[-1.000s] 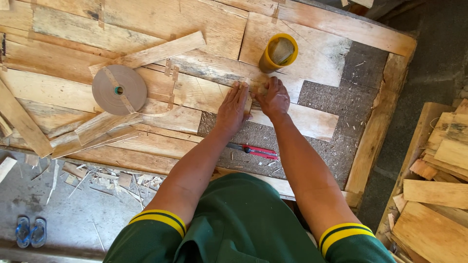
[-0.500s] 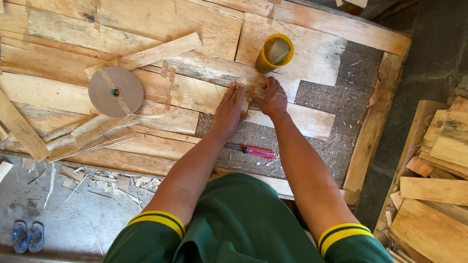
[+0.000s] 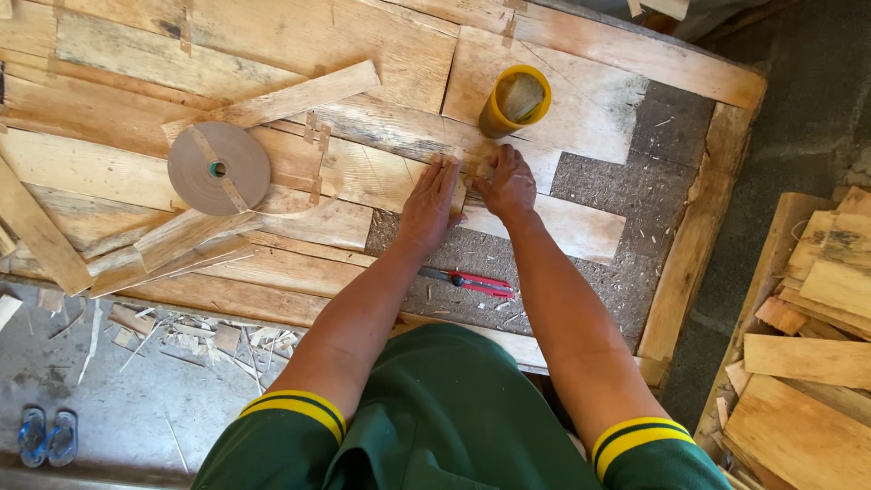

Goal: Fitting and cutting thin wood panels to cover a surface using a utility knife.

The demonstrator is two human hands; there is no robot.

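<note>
Landmark: yellow cup (image 3: 514, 100). Just below it, left hand (image 3: 428, 207) lay flat, fingers straight, pressed on the veneer sheet (image 3: 381, 172). Right hand (image 3: 508, 186) sat beside it, fingers bent down onto the seam; a small tape strip (image 3: 459, 193) showed between the hands, mostly covered. Whether the right fingers pinched anything could not be made out. Red-handled cutter (image 3: 472, 283) lay further below the cup. Tape roll (image 3: 219, 168) was well left of the cup. Wood stack (image 3: 817, 345), lower right of the cup, was cut off by the frame.
</note>
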